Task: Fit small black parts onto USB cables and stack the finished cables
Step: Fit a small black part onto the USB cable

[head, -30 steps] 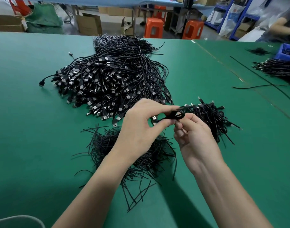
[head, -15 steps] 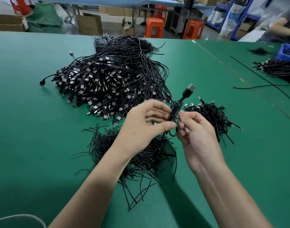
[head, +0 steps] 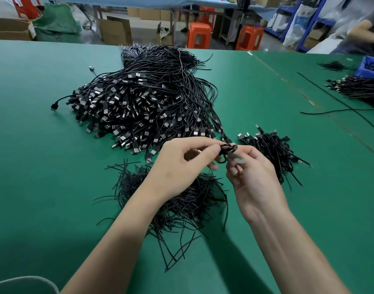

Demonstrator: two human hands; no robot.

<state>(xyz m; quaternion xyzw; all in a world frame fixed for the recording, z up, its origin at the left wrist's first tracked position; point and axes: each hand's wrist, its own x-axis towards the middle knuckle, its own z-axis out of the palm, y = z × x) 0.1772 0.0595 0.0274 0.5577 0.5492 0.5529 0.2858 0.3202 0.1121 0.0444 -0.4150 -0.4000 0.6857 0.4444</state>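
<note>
USB cable (head: 225, 147) | black, coiled | pinched by left hand (head: 181, 165), right hand (head: 255, 180)

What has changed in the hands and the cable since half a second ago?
The cable, whose plug end stood up above the hands, is now folded down into a small loop between the fingertips. The left hand and right hand still pinch it. The big cable pile, small pile and thin strips lie unchanged.

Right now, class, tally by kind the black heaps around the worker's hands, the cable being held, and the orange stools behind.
Big heap of USB cables: 1
Small heap of bundled cables: 1
Heap of thin black strands: 1
Held cable: 1
Orange stools: 2
Total: 6
</note>
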